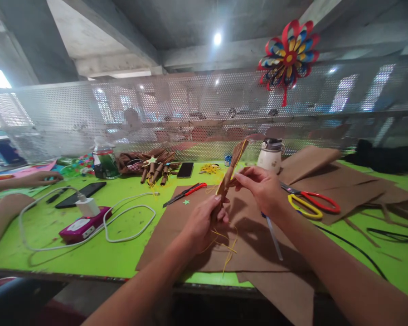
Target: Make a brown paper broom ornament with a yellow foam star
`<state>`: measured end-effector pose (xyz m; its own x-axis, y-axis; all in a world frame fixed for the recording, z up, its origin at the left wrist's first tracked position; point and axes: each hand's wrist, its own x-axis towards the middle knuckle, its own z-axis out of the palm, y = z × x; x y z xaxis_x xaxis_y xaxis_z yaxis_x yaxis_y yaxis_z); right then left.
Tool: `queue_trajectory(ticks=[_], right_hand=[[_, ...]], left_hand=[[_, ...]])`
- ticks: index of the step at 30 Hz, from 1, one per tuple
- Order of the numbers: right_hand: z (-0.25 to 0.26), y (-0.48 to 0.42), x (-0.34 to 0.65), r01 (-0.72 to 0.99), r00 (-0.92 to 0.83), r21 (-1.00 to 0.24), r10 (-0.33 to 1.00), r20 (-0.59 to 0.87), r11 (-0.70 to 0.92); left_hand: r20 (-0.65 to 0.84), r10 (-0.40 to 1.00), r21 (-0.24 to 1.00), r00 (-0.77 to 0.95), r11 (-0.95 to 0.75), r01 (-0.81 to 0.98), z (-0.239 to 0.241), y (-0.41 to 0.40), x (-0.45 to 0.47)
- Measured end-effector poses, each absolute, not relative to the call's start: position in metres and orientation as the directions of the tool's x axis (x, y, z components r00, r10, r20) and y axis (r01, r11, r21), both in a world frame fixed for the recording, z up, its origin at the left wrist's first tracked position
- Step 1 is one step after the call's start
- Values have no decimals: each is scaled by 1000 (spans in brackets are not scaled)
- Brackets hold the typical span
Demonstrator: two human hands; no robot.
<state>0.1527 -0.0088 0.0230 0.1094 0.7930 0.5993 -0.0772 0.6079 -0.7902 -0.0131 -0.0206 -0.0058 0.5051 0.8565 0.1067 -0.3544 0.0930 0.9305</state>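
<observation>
My left hand [202, 222] is closed around the lower part of a brown paper broom [237, 159], a rolled stick with a fringed, flaring upper end. It tilts up and to the right. My right hand [260, 186] pinches at the middle of it, thumb and forefinger together; whatever lies between those fingertips is too small to make out. Loose yellow string [229, 246] hangs below my left hand. Beneath both hands lies a brown paper sheet [177, 231], with a red utility knife [187, 194] and a small green star [186, 202] on it.
Red-and-yellow scissors [313, 203] and more brown paper [313, 176] lie right. Finished paper brooms [158, 168], a phone [185, 170] and a white bottle [270, 156] stand or lie behind. Left are a purple power strip [85, 226], a white cable [129, 239] and another person's hand [42, 178].
</observation>
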Motion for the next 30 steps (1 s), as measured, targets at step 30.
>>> queue_trajectory(ticks=[30], right_hand=[[-9,-30,110,531,-43,-362,451,891,766]], left_hand=[[287,901,911,327,-151,-383,-16,-13,-12]])
